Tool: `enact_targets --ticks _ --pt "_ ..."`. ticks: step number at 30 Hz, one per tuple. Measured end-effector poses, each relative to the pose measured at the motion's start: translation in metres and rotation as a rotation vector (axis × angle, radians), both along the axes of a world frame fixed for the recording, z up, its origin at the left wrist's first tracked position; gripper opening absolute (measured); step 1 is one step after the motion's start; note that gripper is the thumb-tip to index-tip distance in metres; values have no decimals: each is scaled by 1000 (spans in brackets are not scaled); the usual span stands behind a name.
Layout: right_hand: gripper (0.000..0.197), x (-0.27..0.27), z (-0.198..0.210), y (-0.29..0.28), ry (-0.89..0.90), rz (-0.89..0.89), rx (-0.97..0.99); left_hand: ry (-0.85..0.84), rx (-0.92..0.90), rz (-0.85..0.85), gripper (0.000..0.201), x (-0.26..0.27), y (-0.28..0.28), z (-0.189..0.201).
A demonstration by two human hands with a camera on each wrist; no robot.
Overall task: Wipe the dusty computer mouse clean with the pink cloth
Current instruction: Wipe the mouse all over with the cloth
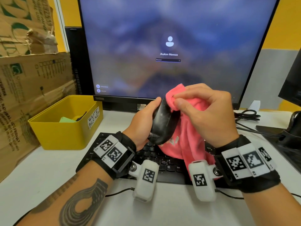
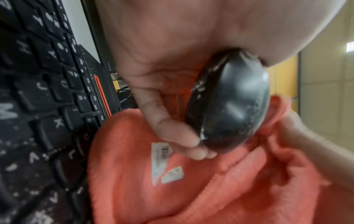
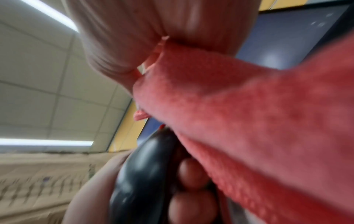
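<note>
A black computer mouse (image 1: pixel 161 123) with pale dust streaks is lifted above the keyboard, tipped on its side. My left hand (image 1: pixel 143 121) grips it, thumb on one flank and fingers under the other. The left wrist view shows the mouse (image 2: pixel 231 104) close up, dust along its seam. My right hand (image 1: pixel 205 111) pinches a bunch of the pink cloth (image 1: pixel 187 137) and holds it against the mouse's front right side. The rest of the cloth (image 2: pixel 191 181) hangs down onto the keyboard, white tags on it. The right wrist view shows the cloth (image 3: pixel 249 113) beside the mouse (image 3: pixel 141 174).
A black keyboard (image 1: pixel 162 162) lies under both hands on the white desk (image 1: pixel 40 173). A lit monitor (image 1: pixel 169 46) stands right behind. A yellow waste basket (image 1: pixel 65 126) sits at the left beside cardboard boxes (image 1: pixel 29 79). Cables (image 1: pixel 247 116) and dark equipment lie at the right.
</note>
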State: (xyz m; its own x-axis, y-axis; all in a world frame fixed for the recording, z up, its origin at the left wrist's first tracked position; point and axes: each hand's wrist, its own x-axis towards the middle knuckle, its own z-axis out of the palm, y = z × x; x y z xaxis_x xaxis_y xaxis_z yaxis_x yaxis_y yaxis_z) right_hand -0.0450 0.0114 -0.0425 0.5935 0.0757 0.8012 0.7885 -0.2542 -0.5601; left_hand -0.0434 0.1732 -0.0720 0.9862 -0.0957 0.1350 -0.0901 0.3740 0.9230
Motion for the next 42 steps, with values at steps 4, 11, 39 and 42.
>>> enact_targets --ticks 4,11,39,42 --pt "12 2 -14 15 4 -13 -135 11 88 11 43 3 3 -5" --pt "17 5 -10 2 65 9 -161 31 114 43 46 5 3 -10" --pt "9 2 -17 15 -13 94 -276 20 148 40 56 6 6 -7" --pt "11 9 -15 8 -5 49 -202 38 111 39 44 5 4 -7"
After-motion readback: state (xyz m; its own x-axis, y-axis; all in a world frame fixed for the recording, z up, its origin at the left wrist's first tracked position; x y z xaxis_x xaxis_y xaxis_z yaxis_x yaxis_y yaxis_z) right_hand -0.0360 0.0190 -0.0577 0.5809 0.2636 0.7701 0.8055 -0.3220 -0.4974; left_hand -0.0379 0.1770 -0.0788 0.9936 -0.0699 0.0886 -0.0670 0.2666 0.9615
